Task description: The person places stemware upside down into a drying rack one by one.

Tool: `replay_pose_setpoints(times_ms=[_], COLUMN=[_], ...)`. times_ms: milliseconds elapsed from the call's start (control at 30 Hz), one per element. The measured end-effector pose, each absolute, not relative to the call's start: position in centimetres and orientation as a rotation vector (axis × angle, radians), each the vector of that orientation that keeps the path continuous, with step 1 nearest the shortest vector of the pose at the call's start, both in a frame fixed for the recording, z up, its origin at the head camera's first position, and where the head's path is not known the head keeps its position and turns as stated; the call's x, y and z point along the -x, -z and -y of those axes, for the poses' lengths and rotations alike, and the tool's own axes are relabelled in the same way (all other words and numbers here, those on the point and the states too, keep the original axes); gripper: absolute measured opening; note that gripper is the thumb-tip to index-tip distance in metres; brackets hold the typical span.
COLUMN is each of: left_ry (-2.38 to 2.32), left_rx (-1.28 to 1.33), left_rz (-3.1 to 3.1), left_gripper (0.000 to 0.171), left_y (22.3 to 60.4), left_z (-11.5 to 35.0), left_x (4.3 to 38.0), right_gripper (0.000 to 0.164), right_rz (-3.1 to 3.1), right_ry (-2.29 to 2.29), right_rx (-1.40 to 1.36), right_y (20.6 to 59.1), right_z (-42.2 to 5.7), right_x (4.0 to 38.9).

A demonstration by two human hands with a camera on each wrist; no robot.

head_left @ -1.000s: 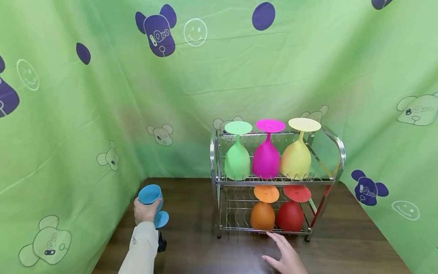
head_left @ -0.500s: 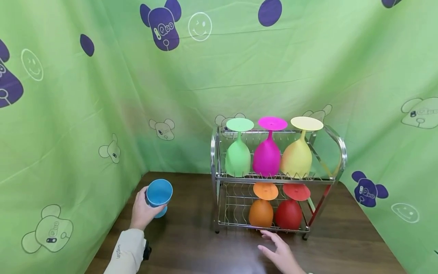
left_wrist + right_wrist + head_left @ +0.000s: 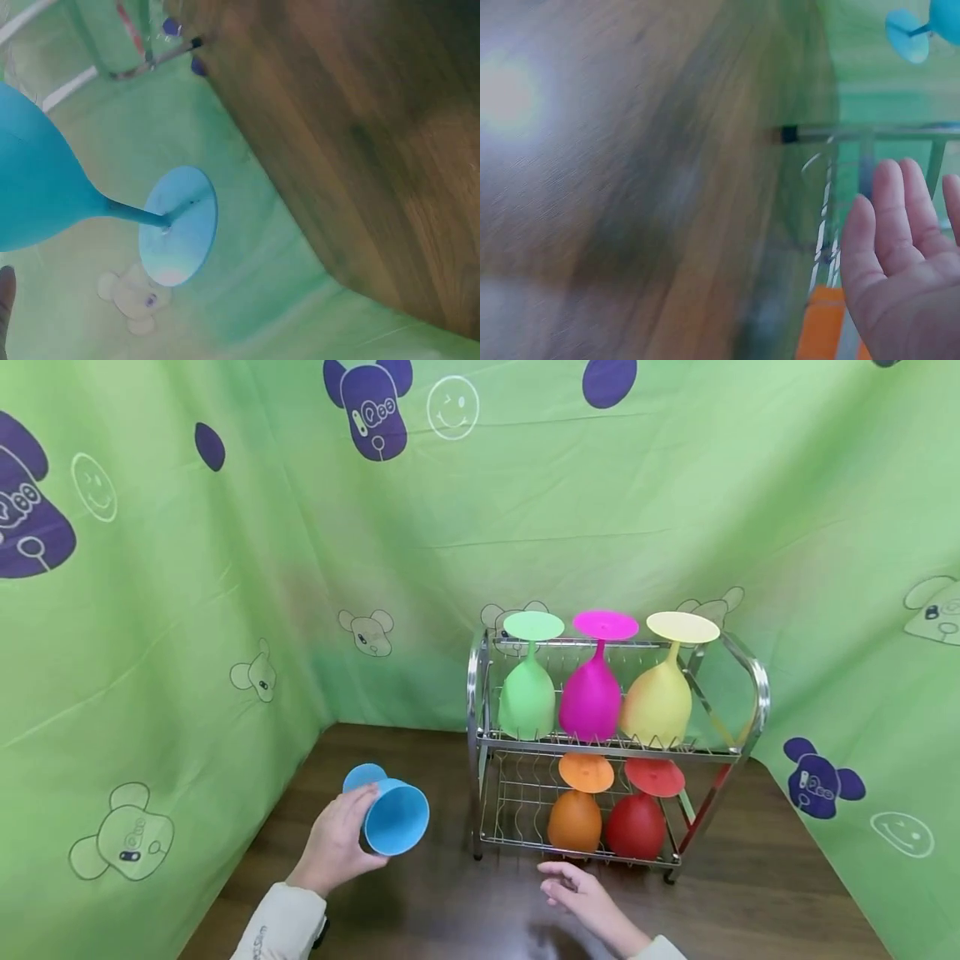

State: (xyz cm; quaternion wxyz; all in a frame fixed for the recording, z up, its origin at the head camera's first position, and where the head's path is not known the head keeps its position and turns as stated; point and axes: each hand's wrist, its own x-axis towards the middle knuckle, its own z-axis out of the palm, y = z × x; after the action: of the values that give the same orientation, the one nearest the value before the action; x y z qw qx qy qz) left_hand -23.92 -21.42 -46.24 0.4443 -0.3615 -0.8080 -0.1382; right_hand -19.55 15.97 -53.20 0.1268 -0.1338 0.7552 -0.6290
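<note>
My left hand [image 3: 339, 843] grips a blue goblet [image 3: 397, 818] by its bowl, above the table's left part. The goblet is tipped, its open mouth toward the head camera and its round foot pointing away to the back left. In the left wrist view its stem and foot [image 3: 178, 225] show whole, while most of the hand lies outside the picture. My right hand [image 3: 581, 897] holds nothing; its fingers are relaxed, just in front of the rack's lower tier. The right wrist view shows that palm and several fingers [image 3: 889, 217] loosely extended.
A two-tier metal dish rack [image 3: 480, 752] stands at centre right. Upside down on top are green [image 3: 527, 697], magenta [image 3: 591, 697] and yellow goblets [image 3: 657, 702]; below are orange [image 3: 575, 821] and red ones [image 3: 636, 827]. Green printed cloth [image 3: 420, 577] hangs around the brown table [image 3: 420, 910].
My left hand has brought the blue goblet rightward and tilted its mouth toward the head camera. The right hand has shifted slightly left, its fingers bending a little more.
</note>
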Motion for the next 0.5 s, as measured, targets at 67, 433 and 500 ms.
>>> replay_pose_setpoints(times_ms=[67, 433, 500], left_ry=[0.299, -0.007, -0.083], left_rx=[0.975, 1.347, 1.373], left_rz=[1.944, 1.668, 1.604], left_gripper=[0.1, 0.086, 0.072], left_y=[46.1, 48.7, 49.2], left_z=[20.9, 15.5, 14.7], left_x=[23.5, 21.9, 21.3], right_gripper=[0.042, 0.056, 0.059], right_rz=[-2.164, -1.98, -1.946], right_ry=[1.802, 1.73, 1.71], right_rx=[0.397, 0.428, 0.417], right_y=[52.7, 48.7, 48.5], right_z=[-15.4, -12.4, -12.1], right_x=[19.8, 23.2, 23.3])
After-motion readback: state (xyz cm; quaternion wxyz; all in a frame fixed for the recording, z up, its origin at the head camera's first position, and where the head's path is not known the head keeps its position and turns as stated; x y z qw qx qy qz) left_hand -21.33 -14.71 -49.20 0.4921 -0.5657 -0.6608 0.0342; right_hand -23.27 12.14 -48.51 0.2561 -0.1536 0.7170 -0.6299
